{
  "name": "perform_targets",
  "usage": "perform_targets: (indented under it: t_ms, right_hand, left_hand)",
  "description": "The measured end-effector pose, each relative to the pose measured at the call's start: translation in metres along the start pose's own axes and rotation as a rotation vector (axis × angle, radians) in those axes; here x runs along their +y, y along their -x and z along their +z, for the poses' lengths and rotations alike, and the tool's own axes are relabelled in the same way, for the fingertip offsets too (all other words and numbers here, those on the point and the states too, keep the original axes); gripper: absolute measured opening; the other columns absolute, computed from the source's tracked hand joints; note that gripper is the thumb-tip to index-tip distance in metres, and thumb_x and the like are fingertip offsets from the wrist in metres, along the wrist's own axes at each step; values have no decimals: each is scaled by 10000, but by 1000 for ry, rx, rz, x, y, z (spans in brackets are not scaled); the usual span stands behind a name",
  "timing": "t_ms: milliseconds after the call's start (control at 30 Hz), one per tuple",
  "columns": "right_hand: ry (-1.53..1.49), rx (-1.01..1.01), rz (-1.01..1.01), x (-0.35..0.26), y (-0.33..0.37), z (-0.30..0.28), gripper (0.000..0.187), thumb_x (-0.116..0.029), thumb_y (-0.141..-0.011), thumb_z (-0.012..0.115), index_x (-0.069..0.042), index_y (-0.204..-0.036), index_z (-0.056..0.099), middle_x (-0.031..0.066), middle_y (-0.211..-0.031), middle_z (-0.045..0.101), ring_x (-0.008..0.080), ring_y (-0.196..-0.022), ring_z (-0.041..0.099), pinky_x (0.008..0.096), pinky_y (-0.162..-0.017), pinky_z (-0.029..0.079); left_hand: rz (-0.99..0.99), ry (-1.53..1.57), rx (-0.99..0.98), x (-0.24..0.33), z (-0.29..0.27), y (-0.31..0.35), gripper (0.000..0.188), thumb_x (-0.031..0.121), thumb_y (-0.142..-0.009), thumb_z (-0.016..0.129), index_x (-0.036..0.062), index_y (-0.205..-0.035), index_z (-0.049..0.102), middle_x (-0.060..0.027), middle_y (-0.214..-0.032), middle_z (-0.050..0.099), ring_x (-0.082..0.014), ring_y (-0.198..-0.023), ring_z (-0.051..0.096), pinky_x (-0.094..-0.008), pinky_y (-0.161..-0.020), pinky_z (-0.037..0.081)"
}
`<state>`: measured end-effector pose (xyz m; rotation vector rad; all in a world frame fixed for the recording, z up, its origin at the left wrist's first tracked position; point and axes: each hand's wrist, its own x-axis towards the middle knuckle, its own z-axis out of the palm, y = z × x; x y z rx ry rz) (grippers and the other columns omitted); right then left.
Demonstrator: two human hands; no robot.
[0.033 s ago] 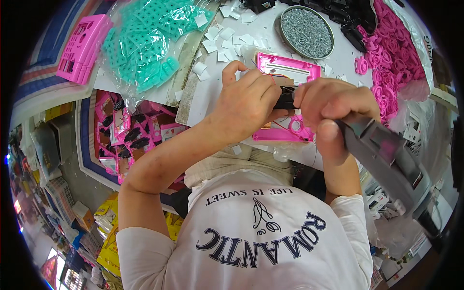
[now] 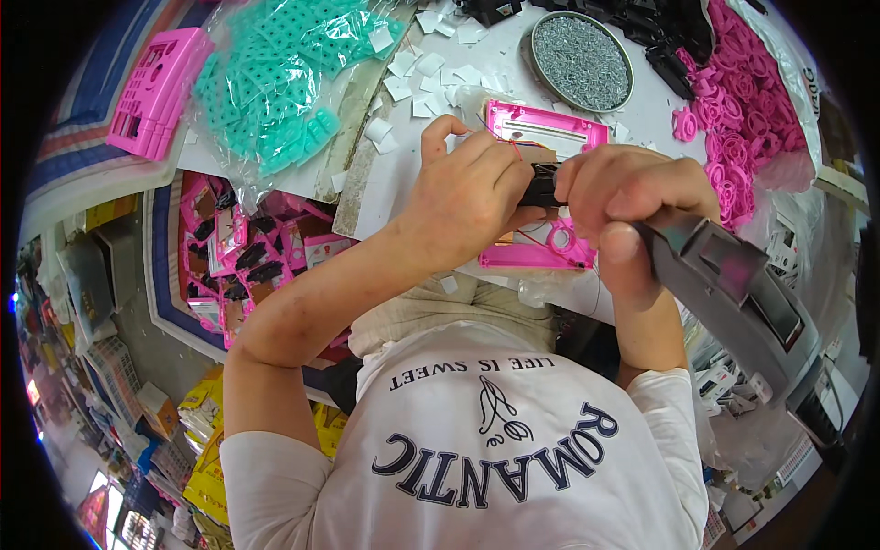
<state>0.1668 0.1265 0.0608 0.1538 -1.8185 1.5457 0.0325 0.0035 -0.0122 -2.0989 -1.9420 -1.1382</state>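
Observation:
My left hand (image 2: 467, 197) is closed, its fingertips pinching a small black plastic part (image 2: 543, 185) above an open pink plastic casing (image 2: 541, 256). My right hand (image 2: 637, 192) wraps round a grey-and-black power screwdriver (image 2: 733, 293), whose body slants down toward the lower right. Its front end points at the black part, but my fingers hide the tip. Thin red wires (image 2: 524, 145) run beside my left fingers. Inside the casing, a pink ring (image 2: 561, 240) shows below the black part.
A round tin of small metal screws (image 2: 582, 62) stands behind the casing. White paper squares (image 2: 431, 82) lie scattered near bagged teal parts (image 2: 275, 82). Pink rings (image 2: 747, 110) are heaped at the right. Stacked pink shells (image 2: 160, 87) stand far left, above a bin of pink-and-black assemblies (image 2: 243, 252).
The power screwdriver and my right hand have shifted very slightly. My left hand and the black part look unmoved.

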Motion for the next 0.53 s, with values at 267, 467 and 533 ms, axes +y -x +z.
perform_targets:
  t_ms: [267,467,533]
  right_hand:
    - [142,-57,186,-6,-11,-1,201,-47,-831,789,-38,-883,595,44,-698,640,122,-595,597,265,-577,494]
    - [132,-117,299,-5,-11,-8,316,-223,-909,789,-52,-927,523,46,-662,570,165,-578,538,370,-647,517]
    - [62,-103,251,1,-8,-12,331,-233,-905,797,-51,-944,523,47,-661,571,165,-580,543,371,-650,519]
  left_hand:
    - [2,34,28,-4,3,3,403,334,-638,874,108,-894,661,15,-898,622,-184,-853,592,-459,-923,344]
    - [13,32,19,-5,6,6,425,334,-639,877,113,-944,681,34,-998,651,-172,-917,602,-467,-963,337]
    - [15,3,4,-4,5,7,430,344,-649,874,124,-964,680,27,-1014,653,-166,-963,603,-494,-994,326]
